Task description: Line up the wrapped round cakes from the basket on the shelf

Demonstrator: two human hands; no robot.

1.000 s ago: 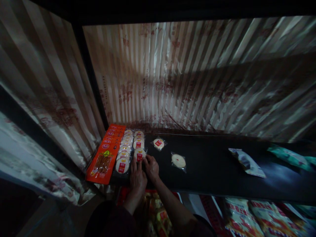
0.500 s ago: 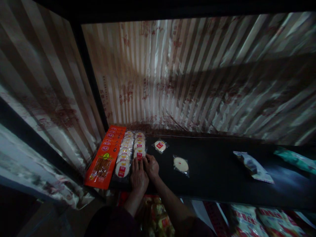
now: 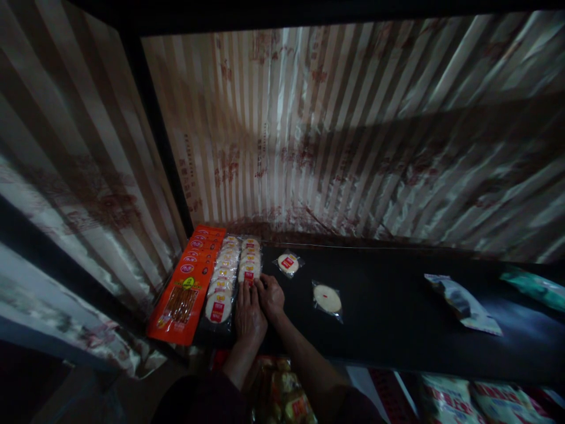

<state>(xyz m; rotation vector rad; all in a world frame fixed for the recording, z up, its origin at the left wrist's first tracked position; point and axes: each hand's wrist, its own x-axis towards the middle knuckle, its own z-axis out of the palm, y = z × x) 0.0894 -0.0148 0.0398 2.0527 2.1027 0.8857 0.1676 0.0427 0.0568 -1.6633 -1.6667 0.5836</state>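
Note:
My left hand (image 3: 251, 315) lies with its fingers stretched forward over the near end of the second row of wrapped round rice crackers (image 3: 250, 259). Pressed close on its right, my right hand (image 3: 272, 297) has curled fingers at the right edge of the front cracker packet (image 3: 249, 277). The fingers partly hide that packet. Left of my hands runs another overlapping row of wrapped rice crackers (image 3: 218, 306), their red labels facing up. Beyond it lie overlapping orange snack packets (image 3: 180, 300) with a picture of brown sticks.
On the black shelf (image 3: 379, 318), two single wrapped crackers (image 3: 288, 264) (image 3: 327, 298) lie apart. A white and dark packet (image 3: 461, 303) and a green one (image 3: 536, 288) are farther right. Below the front edge sit bagged snacks (image 3: 286, 394). A dark post (image 3: 156, 129) and striped curtain (image 3: 282, 129) enclose the shelf.
The view has shifted slightly. Both hands stay at the front of the second cracker row, with almost no movement against the packets.

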